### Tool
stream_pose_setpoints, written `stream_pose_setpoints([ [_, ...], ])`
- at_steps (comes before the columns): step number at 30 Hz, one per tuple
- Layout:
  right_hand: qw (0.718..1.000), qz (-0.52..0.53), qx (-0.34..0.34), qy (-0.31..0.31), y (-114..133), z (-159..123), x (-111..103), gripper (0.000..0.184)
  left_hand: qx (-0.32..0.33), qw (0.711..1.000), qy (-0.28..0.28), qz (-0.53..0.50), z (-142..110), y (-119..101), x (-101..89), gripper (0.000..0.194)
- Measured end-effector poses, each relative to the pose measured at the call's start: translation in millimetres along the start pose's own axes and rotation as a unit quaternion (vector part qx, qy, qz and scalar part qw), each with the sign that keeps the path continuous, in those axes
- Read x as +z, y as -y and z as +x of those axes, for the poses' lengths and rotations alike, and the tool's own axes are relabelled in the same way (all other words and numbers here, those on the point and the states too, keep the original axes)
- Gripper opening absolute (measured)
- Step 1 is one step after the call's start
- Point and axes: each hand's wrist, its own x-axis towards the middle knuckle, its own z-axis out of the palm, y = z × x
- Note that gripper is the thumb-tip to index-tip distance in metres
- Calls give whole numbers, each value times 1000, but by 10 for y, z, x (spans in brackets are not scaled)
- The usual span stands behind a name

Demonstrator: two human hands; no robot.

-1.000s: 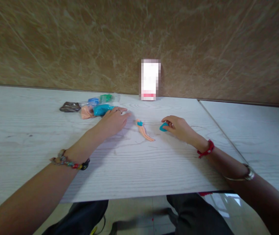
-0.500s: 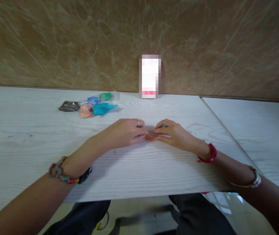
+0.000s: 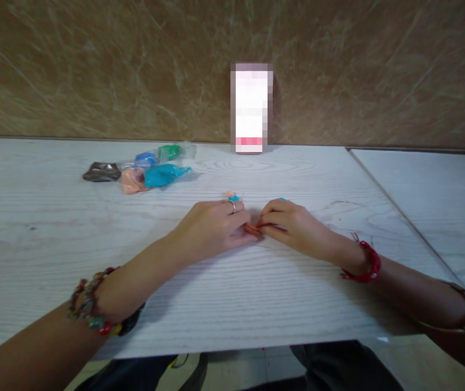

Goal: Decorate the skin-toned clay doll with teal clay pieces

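Between the fingertips of both hands, just above the table, is a small orange strip (image 3: pixel 252 228) that looks like modelling clay. My left hand (image 3: pixel 216 225), wearing a ring, pinches its left end between thumb and fingers. At the other end, the closed fingertips of my right hand (image 3: pixel 291 224) press on it. Part of the strip is hidden by the fingers. Just beyond my left fingers lies a small peach and teal piece (image 3: pixel 233 197). A bit of teal (image 3: pixel 282 199) peeks out behind my right knuckles; its shape is hidden.
At the back left of the white wood-grain table (image 3: pixel 200 309) lie clear packets of brown (image 3: pixel 102 171), peach (image 3: pixel 132 181), teal (image 3: pixel 165 175), blue (image 3: pixel 146 158) and green (image 3: pixel 169 151) material. A blurred-out phone-like screen (image 3: pixel 251 108) leans against the marbled wall (image 3: pixel 114 70).
The view has shifted a little. My left fingers have moved over the orange strip, closer to my right fingertips. More of the peach and teal piece now shows behind my left hand.
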Motion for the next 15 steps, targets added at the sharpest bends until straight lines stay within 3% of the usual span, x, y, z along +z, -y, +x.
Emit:
stream_pose_setpoints([
  [6,994,61,84,-34,75,8,-8,14,-43,991,-67,107,31,-167,47,38],
  [15,994,48,96,-35,121,-8,2,15,4,985,-101,140,31,-198,19,19],
])
